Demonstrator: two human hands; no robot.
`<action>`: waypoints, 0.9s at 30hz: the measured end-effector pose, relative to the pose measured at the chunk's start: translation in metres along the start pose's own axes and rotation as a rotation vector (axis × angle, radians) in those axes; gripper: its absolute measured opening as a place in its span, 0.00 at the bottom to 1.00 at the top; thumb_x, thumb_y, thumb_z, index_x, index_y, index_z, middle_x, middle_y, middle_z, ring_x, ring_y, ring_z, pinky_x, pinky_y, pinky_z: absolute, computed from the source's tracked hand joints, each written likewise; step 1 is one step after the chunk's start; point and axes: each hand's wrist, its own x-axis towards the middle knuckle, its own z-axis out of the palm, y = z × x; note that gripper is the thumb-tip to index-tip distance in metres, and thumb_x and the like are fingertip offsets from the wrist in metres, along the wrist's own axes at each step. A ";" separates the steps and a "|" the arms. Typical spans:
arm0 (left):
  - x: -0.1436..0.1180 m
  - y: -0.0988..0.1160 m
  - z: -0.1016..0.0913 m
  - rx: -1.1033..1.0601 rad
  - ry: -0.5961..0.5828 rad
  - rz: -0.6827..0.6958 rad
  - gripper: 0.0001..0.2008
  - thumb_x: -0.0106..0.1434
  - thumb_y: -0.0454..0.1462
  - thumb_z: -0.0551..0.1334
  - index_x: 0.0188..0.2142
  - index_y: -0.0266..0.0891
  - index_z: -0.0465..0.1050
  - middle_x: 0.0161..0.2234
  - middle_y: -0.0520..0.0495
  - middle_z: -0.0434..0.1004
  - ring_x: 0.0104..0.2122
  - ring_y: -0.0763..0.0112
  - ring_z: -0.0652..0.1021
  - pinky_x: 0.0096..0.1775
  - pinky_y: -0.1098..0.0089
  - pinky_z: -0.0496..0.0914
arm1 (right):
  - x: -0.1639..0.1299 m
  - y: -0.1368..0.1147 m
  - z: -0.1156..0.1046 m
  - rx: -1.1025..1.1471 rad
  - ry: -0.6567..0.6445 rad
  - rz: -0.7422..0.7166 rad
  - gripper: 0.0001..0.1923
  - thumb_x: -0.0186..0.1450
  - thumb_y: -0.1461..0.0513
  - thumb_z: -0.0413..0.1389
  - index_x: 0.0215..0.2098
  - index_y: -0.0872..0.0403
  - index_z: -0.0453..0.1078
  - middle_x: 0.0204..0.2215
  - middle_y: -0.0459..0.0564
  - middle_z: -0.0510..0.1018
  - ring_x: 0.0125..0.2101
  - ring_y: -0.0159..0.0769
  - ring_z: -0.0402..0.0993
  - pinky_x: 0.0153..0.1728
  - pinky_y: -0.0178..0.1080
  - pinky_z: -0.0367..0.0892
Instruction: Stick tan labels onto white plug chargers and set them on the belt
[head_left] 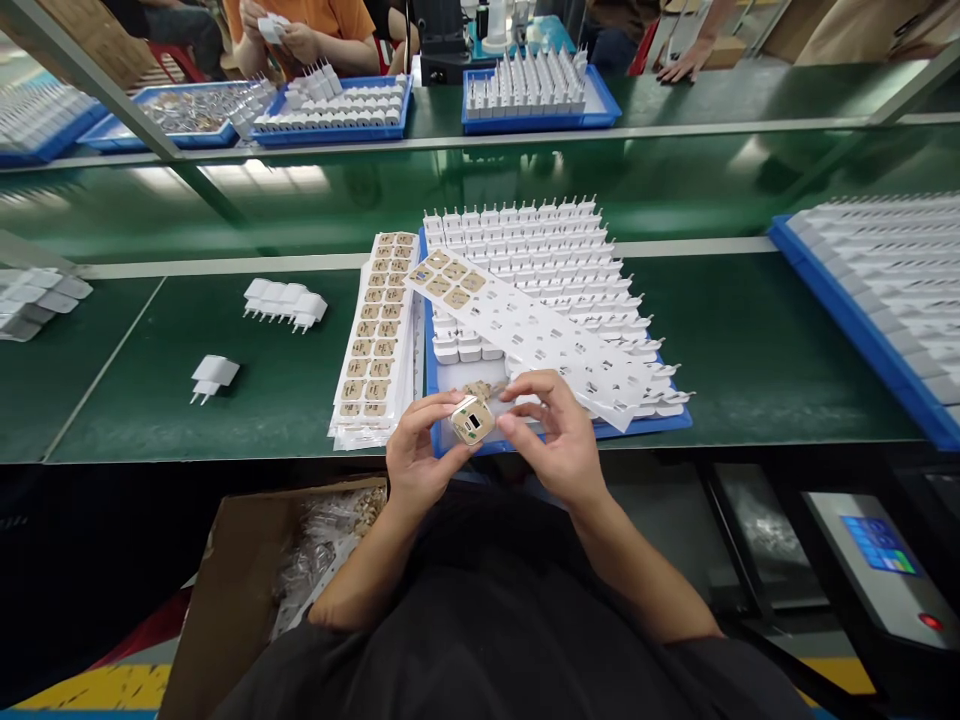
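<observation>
My left hand [420,440] grips a white plug charger [472,420] between thumb and fingers over the near edge of a blue tray [679,420]. Its end face has two port openings and a tan covering with green patches. Just behind the charger is a crumpled tan piece of film [478,389]; what holds it is unclear. My right hand [555,435] is close on the right, thumb and index finger curved and apart, fingertips near the charger and film. Across the tray's rows of white chargers [525,240] lies a sticker sheet [525,325] with several tan stickers left at one end.
Left of the tray is a stack of sticker sheets [375,340]. Loose chargers [285,300] and a single charger [214,373] lie farther left. Another full tray [885,300] stands right. A cardboard box [225,580] with plastic scraps is below. Across the bench, a person's hands [300,42] hold a white piece.
</observation>
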 end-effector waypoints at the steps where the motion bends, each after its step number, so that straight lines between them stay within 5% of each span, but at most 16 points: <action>1: 0.000 0.000 0.001 -0.001 0.002 0.001 0.25 0.58 0.30 0.73 0.53 0.45 0.73 0.50 0.43 0.79 0.52 0.59 0.80 0.55 0.54 0.76 | -0.001 0.000 0.001 0.059 -0.060 0.039 0.15 0.63 0.61 0.65 0.47 0.49 0.71 0.44 0.51 0.75 0.44 0.38 0.77 0.40 0.39 0.78; 4: 0.000 0.001 0.005 0.014 0.006 0.025 0.23 0.59 0.29 0.71 0.53 0.44 0.72 0.50 0.43 0.78 0.52 0.61 0.80 0.54 0.56 0.77 | -0.006 0.001 0.007 0.182 -0.157 0.107 0.21 0.61 0.62 0.67 0.51 0.47 0.70 0.51 0.51 0.75 0.52 0.40 0.75 0.47 0.41 0.77; 10: 0.000 0.003 0.010 0.148 0.019 0.114 0.26 0.58 0.30 0.73 0.52 0.46 0.69 0.50 0.46 0.77 0.51 0.63 0.80 0.54 0.54 0.78 | -0.009 0.007 0.016 0.478 -0.112 0.193 0.08 0.68 0.60 0.62 0.46 0.44 0.76 0.49 0.49 0.79 0.55 0.41 0.75 0.53 0.44 0.74; 18: 0.005 0.010 0.014 0.375 -0.004 0.327 0.20 0.61 0.31 0.71 0.48 0.45 0.66 0.49 0.48 0.76 0.52 0.61 0.80 0.51 0.50 0.80 | -0.007 0.001 0.019 0.503 -0.017 0.228 0.03 0.65 0.59 0.63 0.38 0.47 0.76 0.42 0.48 0.81 0.48 0.40 0.77 0.49 0.43 0.74; 27: 0.006 0.009 0.013 0.368 -0.010 0.386 0.21 0.58 0.29 0.72 0.47 0.43 0.68 0.49 0.47 0.77 0.53 0.60 0.80 0.50 0.51 0.80 | -0.008 0.003 0.021 0.503 0.013 0.199 0.02 0.65 0.59 0.62 0.35 0.48 0.76 0.41 0.49 0.82 0.47 0.41 0.78 0.50 0.46 0.74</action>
